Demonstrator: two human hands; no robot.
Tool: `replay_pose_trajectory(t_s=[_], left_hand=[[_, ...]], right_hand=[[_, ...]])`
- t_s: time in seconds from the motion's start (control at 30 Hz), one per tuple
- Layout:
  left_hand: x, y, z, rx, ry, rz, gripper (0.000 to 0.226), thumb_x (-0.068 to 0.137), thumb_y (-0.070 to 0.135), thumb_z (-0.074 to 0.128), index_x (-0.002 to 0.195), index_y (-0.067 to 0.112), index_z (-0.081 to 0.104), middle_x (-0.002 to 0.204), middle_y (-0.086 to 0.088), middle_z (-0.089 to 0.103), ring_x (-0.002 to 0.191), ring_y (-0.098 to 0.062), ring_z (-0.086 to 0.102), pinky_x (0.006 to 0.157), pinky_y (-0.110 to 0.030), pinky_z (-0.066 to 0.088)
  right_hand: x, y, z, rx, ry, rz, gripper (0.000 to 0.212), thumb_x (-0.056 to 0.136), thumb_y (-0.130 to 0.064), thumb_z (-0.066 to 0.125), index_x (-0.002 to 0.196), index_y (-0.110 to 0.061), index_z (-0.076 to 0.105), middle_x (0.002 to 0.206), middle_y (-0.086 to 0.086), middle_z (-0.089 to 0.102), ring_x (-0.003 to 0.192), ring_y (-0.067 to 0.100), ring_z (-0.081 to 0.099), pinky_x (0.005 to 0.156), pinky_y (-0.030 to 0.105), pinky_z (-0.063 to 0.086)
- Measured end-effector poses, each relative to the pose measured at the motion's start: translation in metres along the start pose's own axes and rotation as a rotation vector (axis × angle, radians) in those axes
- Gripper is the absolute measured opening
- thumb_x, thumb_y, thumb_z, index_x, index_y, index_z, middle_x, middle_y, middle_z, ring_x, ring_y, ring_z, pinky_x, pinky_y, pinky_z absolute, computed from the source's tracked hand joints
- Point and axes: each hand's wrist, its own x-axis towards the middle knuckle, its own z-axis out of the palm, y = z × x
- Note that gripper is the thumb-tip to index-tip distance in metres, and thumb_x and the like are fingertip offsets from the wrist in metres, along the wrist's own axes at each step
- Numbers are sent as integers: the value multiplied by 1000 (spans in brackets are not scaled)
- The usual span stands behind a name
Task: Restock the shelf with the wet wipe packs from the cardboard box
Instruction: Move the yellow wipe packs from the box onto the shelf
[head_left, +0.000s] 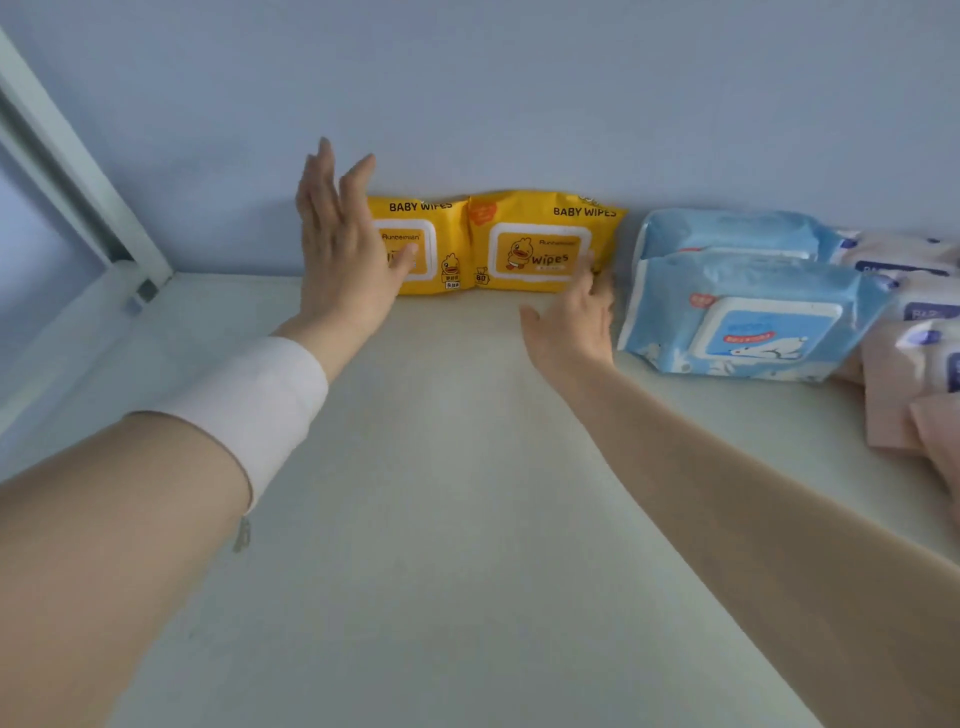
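Observation:
Two yellow baby wipe packs stand upright side by side against the back wall of the white shelf (441, 467). My left hand (345, 249) is raised with straight fingers in front of the left yellow pack (441, 244), covering its left part. My right hand (576, 317) reaches to the lower right corner of the right yellow pack (543, 249), fingers relaxed and touching its edge. Neither hand grips anything. The cardboard box is out of view.
Two light blue wipe packs (748, 312) lean one behind the other to the right of the yellow ones. Pink and white packs (914, 364) crowd the far right edge. A white shelf post (78, 171) runs along the left.

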Motion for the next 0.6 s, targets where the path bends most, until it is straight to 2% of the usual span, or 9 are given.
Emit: replay_pose_trajectory(t_s=[0.1,0.17,0.27,0.37,0.47,0.6], left_hand=[[0,45,-21,211,-170,484,58,84,16,64,134,-1,42,146,-24,34,140,-38,26,116,-43,19],[3,88,-37,319,-304,628,57,87,21,61,137,3,40,146,-18,37,141,-33,27,116,-41,17],[-1,171,-60,396,-377,648,56,90,27,55,140,10,37,150,-12,32,144,-26,21,117,-37,10],[-24,270,-75,460,-391,672,56,89,28,54,140,12,37,150,-12,32,144,-26,20,116,-38,12],[-72,384,-77,512,-452,734,51,91,32,50,138,13,40,144,-14,41,137,-29,32,112,-40,21],[-160,545,-61,450,-554,835,47,88,40,47,127,15,46,130,-15,52,119,-36,48,97,-42,39]], right_hand=[[-28,5,-50,-182,-83,-169,64,95,-26,47,149,-16,13,155,9,14,142,25,20,111,36,24],[-43,12,-97,-264,-56,-239,54,95,-27,46,145,-15,28,149,8,30,136,26,32,106,36,31],[-68,39,-181,-395,76,-280,49,95,-28,45,142,-18,35,145,7,37,132,27,38,103,37,34],[-98,96,-271,-607,174,-253,47,94,-23,47,140,-15,37,140,13,41,130,32,40,102,38,34],[-144,180,-361,-820,208,-108,48,91,-21,47,138,-15,38,140,15,41,131,33,36,104,41,32],[-233,299,-478,-986,171,163,53,93,-26,46,143,-13,30,149,17,30,141,34,21,112,45,23]])
